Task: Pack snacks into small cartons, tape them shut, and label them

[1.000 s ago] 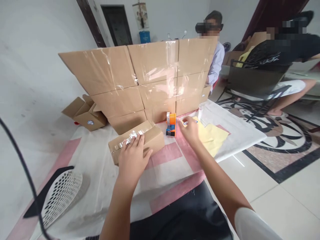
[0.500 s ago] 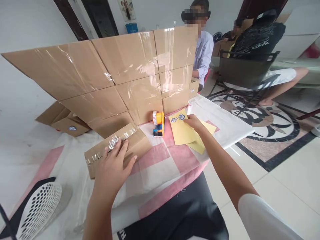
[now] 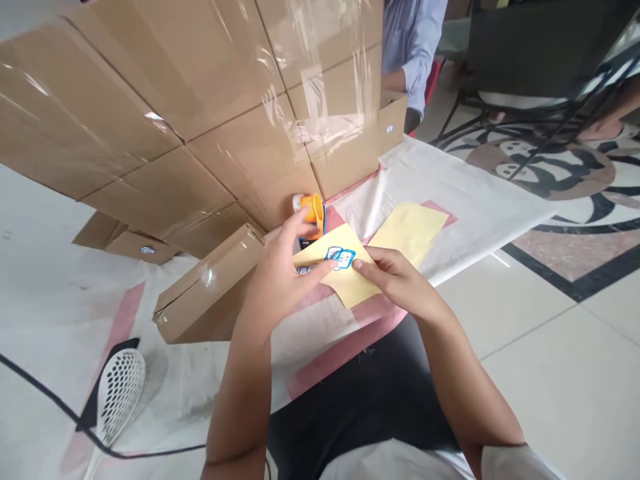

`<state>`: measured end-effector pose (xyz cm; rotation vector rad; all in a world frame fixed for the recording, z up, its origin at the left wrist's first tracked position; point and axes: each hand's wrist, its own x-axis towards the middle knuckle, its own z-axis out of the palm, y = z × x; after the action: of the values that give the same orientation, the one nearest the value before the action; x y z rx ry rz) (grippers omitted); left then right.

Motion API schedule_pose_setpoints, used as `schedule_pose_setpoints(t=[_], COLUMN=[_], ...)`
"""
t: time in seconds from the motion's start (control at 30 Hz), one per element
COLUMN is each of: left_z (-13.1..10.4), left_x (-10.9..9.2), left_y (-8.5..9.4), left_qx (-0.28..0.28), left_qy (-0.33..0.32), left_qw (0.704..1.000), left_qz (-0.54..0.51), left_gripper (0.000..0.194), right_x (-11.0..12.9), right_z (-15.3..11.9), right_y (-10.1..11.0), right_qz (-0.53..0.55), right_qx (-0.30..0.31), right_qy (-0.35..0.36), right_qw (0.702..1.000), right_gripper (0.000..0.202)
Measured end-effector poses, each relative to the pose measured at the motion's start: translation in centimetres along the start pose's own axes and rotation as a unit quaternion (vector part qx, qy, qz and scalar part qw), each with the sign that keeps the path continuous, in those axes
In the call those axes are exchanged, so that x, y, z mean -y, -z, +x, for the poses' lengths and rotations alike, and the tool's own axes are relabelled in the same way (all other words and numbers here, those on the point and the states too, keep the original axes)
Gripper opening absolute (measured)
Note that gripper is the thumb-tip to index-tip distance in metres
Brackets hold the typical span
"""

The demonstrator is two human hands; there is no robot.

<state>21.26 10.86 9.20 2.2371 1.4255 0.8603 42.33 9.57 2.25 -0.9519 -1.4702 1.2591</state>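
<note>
In front of me my right hand (image 3: 397, 277) is closed on a yellow sticker sheet (image 3: 357, 290), thumb on top by a blue-and-white sticker (image 3: 345, 259). My left hand (image 3: 283, 273) is at the sheet's left side, thumb tip touching the sticker area and fingers spread apart from the thumb. More blue print shows under that thumb. Another yellow sheet (image 3: 407, 230) lies on the table to the right. Behind my left fingers stands an orange and blue tape dispenser (image 3: 314, 208), partly hidden. A taped cardboard box (image 3: 205, 293) lies left of my left hand.
A wall of stacked cardboard boxes (image 3: 240, 153) rises at the back of the cloth-covered table (image 3: 480, 187). An open box (image 3: 140, 245) stands at left. A white perforated racket-like object (image 3: 120, 390) and a black cable (image 3: 50, 397) are at lower left. A person's sleeve (image 3: 415, 47) shows behind the boxes.
My left hand has left the cardboard box and come to the sticker sheet. My right hand has lifted the sheet off the other one and brought it closer. The view has tilted down.
</note>
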Motion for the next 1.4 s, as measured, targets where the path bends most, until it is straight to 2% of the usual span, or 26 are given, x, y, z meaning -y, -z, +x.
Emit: schedule_pose_setpoints(t=[0.07, 0.1, 0.17, 0.23, 0.3, 0.37, 0.4, 0.47, 0.53, 0.6, 0.73, 0.87, 1.0, 1.1, 1.23, 1.4], left_z=[0.3, 0.3, 0.1, -0.2, -0.5, -0.9, -1.1, -1.7, -2.3, -2.8, -3.5, -3.8, -3.9, -4.2, -4.9, -5.8], left_x=[0.1, 0.2, 0.3, 0.3, 0.3, 0.2, 0.2, 0.1, 0.0, -0.4, -1.0, -1.3, -1.4, -1.5, -1.5, -1.5], left_y=[-0.5, -0.5, -0.6, -0.8, -1.0, -1.2, -1.2, -0.9, -0.4, -0.1, -0.2, -0.9, -1.4, -1.3, -0.5, 0.9], left_qx=[0.074, 0.104, 0.137, 0.134, 0.119, 0.091, 0.076, 0.059, 0.059, 0.053, -0.030, -0.070, -0.092, -0.087, -0.043, -0.016], left_qy=[0.069, 0.098, 0.137, 0.167, 0.197, 0.215, 0.218, 0.217, 0.214, 0.201, 0.140, 0.073, 0.050, 0.080, 0.167, 0.172], left_qw=[0.993, 0.987, 0.979, 0.975, 0.968, 0.960, 0.957, 0.954, 0.953, 0.958, 0.983, 0.992, 0.989, 0.983, 0.965, 0.969], left_qz=[-0.057, -0.067, -0.064, -0.063, -0.097, -0.152, -0.175, -0.198, -0.206, -0.199, -0.117, -0.072, -0.105, -0.141, -0.197, -0.178], left_gripper=[0.042, 0.035, 0.037, 0.040, 0.042, 0.042, 0.042, 0.040, 0.037, 0.034, 0.030, 0.033, 0.008, 0.006, 0.019, 0.022], right_x=[0.2, 0.3, 0.5, 0.6, 0.7, 0.7, 0.7, 0.7, 0.7, 0.8, 1.0, 1.1, 1.2, 1.4, 1.9, 2.7], right_z=[-0.7, -0.8, -1.0, -1.1, -1.3, -1.7, -1.9, -2.3, -2.5, -2.7, -2.8, -2.7, -2.5, -2.5, -3.0, -3.5], right_y=[0.0, 0.0, 0.1, -0.1, -0.6, -1.3, -1.7, -2.4, -2.9, -3.3, -4.0, -4.8, -5.4, -5.9, -6.6, -7.0], right_qz=[-0.026, -0.041, -0.074, -0.129, -0.220, -0.313, -0.347, -0.383, -0.385, -0.369, -0.339, -0.334, -0.311, -0.310, -0.304, -0.306], right_qx=[-0.011, -0.020, -0.028, -0.071, -0.180, -0.265, -0.273, -0.246, -0.230, -0.244, -0.290, -0.273, -0.274, -0.277, -0.248, -0.214], right_qy=[0.012, 0.016, 0.023, 0.061, 0.147, 0.241, 0.271, 0.294, 0.291, 0.292, 0.335, 0.348, 0.338, 0.331, 0.311, 0.301], right_qw=[1.000, 0.999, 0.997, 0.987, 0.947, 0.880, 0.856, 0.841, 0.845, 0.848, 0.830, 0.832, 0.845, 0.847, 0.866, 0.877], right_gripper=[0.045, 0.045, 0.043, 0.029, 0.010, 0.009, 0.009, 0.009, 0.015, 0.019, 0.021, 0.016, 0.014, 0.015, 0.023, 0.023])
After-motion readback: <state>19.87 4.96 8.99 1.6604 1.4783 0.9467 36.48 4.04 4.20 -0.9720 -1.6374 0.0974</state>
